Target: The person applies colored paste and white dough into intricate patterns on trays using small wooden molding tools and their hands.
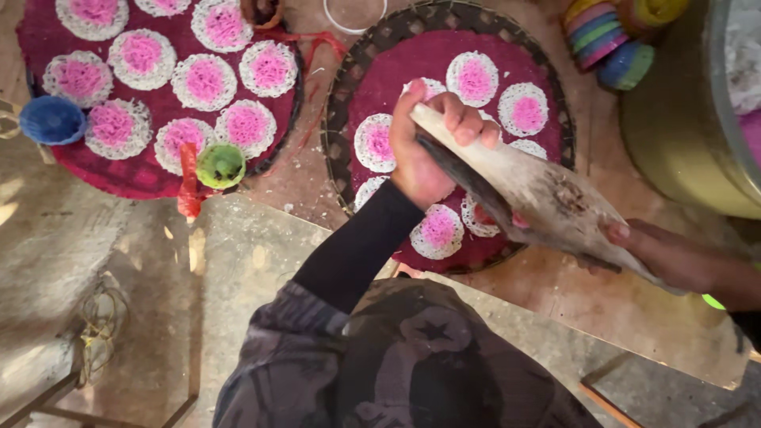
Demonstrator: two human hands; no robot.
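The left hand (424, 154) is closed around the upper end of a long wooden paddle (539, 198), fingers wrapped over the top edge. The right hand (674, 257) holds the lower end from under, fingers curled on it w/ the thumb tip on the upper face. The paddle is pale, worn and flat, w/ a dark stain near the middle & a darker underside. It is tilted, high at the left hand, low at the right, and is held above the right woven tray (349, 119).

This tray is round, w/ a dark plaited rim & a dark red cloth inside. On it lie lacy white discs w/ pink centres (476, 78); I count approx. 8, but the paddle and left hand cover some, so the no. is not sure. The second tray (119, 182), top left, carries approx. 11 such discs, some cut by the picture edge.

Near the left tray: 1 blue cup (51, 119), 1 green cup (220, 165), 1 red strip (188, 186). Top right: a stack of coloured cups (606, 40), approx. 5, beside a big yellowish tub (674, 135). A white ring (354, 17) lies at the top edge.
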